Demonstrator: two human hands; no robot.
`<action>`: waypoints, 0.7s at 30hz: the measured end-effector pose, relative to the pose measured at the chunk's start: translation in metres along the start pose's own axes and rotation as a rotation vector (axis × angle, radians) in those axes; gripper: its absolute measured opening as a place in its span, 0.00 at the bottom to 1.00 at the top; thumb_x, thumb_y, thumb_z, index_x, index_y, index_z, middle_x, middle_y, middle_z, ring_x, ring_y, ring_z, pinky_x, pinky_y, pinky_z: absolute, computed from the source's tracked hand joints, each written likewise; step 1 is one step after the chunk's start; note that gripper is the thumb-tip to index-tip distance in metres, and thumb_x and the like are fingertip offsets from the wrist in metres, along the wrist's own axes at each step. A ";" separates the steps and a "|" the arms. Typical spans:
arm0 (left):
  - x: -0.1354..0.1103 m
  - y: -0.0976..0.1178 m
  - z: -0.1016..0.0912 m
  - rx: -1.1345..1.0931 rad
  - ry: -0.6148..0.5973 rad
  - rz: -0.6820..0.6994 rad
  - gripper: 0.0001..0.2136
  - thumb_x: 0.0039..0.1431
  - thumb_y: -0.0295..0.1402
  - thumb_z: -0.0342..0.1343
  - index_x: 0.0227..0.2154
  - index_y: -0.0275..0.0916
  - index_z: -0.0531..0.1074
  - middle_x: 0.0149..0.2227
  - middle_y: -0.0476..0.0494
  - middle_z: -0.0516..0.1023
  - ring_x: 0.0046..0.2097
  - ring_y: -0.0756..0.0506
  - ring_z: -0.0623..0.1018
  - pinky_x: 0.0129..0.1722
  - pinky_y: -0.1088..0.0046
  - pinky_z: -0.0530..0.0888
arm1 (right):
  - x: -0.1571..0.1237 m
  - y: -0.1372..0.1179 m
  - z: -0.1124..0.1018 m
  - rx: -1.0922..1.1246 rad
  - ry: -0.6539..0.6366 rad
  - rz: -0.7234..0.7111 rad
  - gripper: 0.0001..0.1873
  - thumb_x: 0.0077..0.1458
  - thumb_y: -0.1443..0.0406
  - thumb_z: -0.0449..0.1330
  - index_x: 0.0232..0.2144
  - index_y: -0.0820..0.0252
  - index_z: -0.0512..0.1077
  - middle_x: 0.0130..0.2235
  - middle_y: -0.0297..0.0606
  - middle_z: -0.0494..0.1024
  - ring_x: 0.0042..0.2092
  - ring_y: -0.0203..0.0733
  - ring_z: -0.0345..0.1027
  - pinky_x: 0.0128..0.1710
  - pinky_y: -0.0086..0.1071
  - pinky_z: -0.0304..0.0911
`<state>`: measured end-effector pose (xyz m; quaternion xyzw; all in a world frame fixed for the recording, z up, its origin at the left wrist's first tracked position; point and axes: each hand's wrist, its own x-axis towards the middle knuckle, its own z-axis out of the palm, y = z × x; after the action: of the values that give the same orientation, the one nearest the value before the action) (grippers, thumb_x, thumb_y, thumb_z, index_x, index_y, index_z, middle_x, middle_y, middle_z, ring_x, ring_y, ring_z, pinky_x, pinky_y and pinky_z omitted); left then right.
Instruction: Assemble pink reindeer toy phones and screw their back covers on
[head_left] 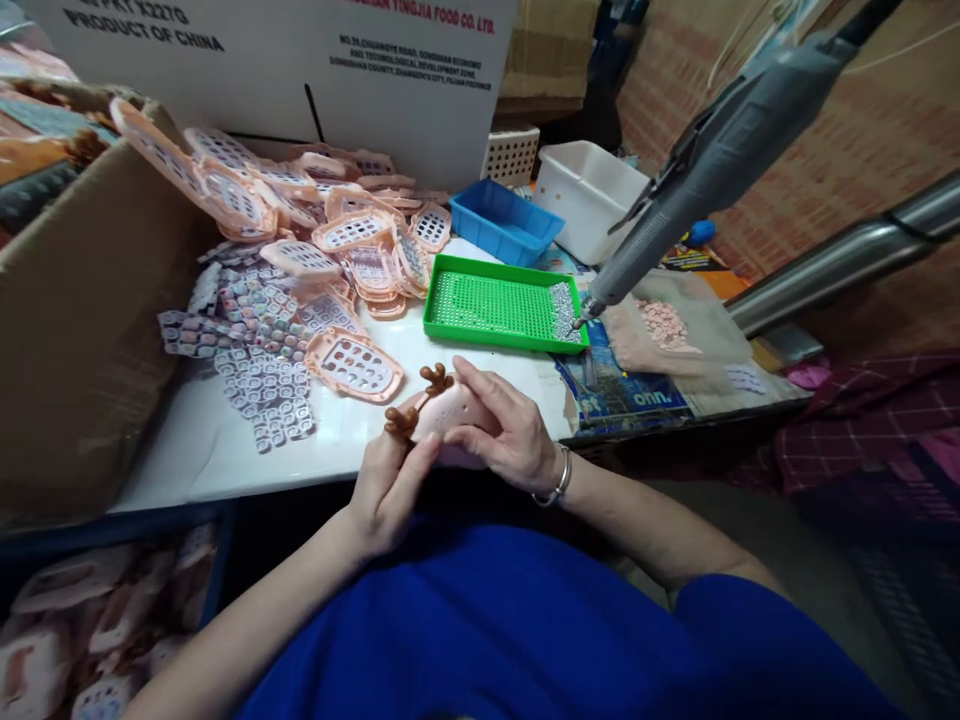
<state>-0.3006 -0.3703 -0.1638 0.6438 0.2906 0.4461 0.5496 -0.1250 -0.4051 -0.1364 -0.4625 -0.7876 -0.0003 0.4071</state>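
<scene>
Two hands on one piece, just off the near edge of the table [202, 450]. Left hand [386, 490] cups the near end of a pink toy shell [448, 412], fingers curled under, thumb up along its side. Right hand [510, 435] lies over the far side, fingers closed down on it. Gripped from both sides, probably to keep it steady with the holed side up toward the eye.

Shell: pale pink, rounded, small holes in the surface, two brown antlers [436, 378] sticking out at its left end.

Near left, a bin [112, 610] of similar pink parts. Further in on the table: loose rubber keypads [262, 370], then a heap of pink faceplates [352, 365], likely kept there for easy reach. Right of them a green tray [495, 305] with screws [562, 310] at its right end; a hanging screwdriver [712, 160] has its tip right at them. Far: blue tray [502, 220], white tub [589, 195].
</scene>
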 end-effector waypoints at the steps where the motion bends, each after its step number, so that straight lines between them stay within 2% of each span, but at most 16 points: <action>1: -0.001 0.000 0.000 -0.016 -0.026 -0.017 0.18 0.63 0.42 0.53 0.47 0.34 0.75 0.45 0.36 0.80 0.56 0.35 0.75 0.59 0.57 0.68 | 0.000 0.000 -0.001 0.009 -0.007 0.026 0.32 0.65 0.53 0.52 0.64 0.64 0.58 0.50 0.50 0.76 0.51 0.43 0.71 0.51 0.38 0.71; 3: -0.002 0.001 0.001 -0.041 -0.025 -0.072 0.18 0.64 0.43 0.52 0.46 0.35 0.75 0.46 0.36 0.80 0.56 0.35 0.74 0.58 0.56 0.70 | 0.001 0.000 0.001 -0.030 -0.018 0.045 0.31 0.65 0.52 0.51 0.62 0.67 0.61 0.51 0.52 0.75 0.52 0.45 0.70 0.52 0.40 0.71; 5: -0.001 0.001 0.004 -0.051 0.035 -0.119 0.17 0.63 0.44 0.52 0.44 0.35 0.75 0.44 0.37 0.80 0.53 0.36 0.76 0.57 0.57 0.71 | 0.000 0.000 0.005 -0.092 -0.027 0.037 0.38 0.62 0.46 0.52 0.61 0.71 0.62 0.52 0.56 0.73 0.55 0.50 0.68 0.54 0.44 0.70; 8: 0.003 0.005 0.006 -0.067 0.092 -0.148 0.19 0.63 0.46 0.53 0.46 0.36 0.75 0.43 0.39 0.80 0.50 0.37 0.77 0.55 0.58 0.72 | -0.002 0.000 0.010 -0.156 -0.052 -0.008 0.48 0.56 0.42 0.57 0.64 0.74 0.57 0.54 0.59 0.71 0.55 0.54 0.66 0.55 0.50 0.69; 11: 0.008 0.008 0.003 -0.084 0.011 -0.129 0.23 0.60 0.49 0.55 0.49 0.36 0.73 0.44 0.38 0.79 0.50 0.38 0.77 0.55 0.59 0.71 | -0.003 0.000 0.007 -0.116 -0.058 0.009 0.44 0.58 0.48 0.59 0.65 0.72 0.55 0.55 0.59 0.71 0.56 0.53 0.67 0.55 0.49 0.69; 13: 0.011 0.009 -0.001 -0.117 -0.063 -0.133 0.23 0.58 0.50 0.58 0.48 0.37 0.73 0.42 0.38 0.79 0.46 0.39 0.78 0.51 0.61 0.73 | -0.002 0.001 0.002 -0.010 -0.076 0.045 0.43 0.58 0.47 0.59 0.64 0.69 0.57 0.55 0.57 0.72 0.56 0.51 0.68 0.55 0.47 0.70; 17: 0.016 0.002 -0.008 -0.219 -0.166 -0.237 0.21 0.51 0.52 0.63 0.34 0.37 0.74 0.28 0.44 0.77 0.30 0.45 0.76 0.33 0.68 0.75 | 0.000 0.002 -0.007 0.139 -0.118 0.080 0.42 0.55 0.44 0.60 0.62 0.64 0.61 0.55 0.54 0.74 0.56 0.48 0.70 0.55 0.43 0.71; 19: 0.018 -0.001 -0.010 -0.276 -0.186 -0.267 0.22 0.49 0.52 0.65 0.33 0.37 0.73 0.28 0.44 0.78 0.31 0.44 0.77 0.33 0.68 0.75 | 0.001 0.001 -0.007 0.153 -0.128 0.090 0.42 0.54 0.45 0.61 0.62 0.65 0.62 0.55 0.54 0.74 0.56 0.47 0.71 0.55 0.43 0.70; 21: 0.019 -0.002 -0.011 -0.311 -0.194 -0.275 0.23 0.47 0.51 0.67 0.36 0.37 0.74 0.31 0.42 0.80 0.34 0.42 0.79 0.36 0.66 0.76 | 0.001 -0.001 -0.007 0.145 -0.133 0.089 0.42 0.54 0.45 0.62 0.62 0.65 0.62 0.55 0.55 0.74 0.57 0.47 0.70 0.55 0.43 0.70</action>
<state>-0.3017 -0.3489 -0.1606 0.5455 0.2490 0.3425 0.7232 -0.1213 -0.4077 -0.1312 -0.4656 -0.7895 0.1054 0.3858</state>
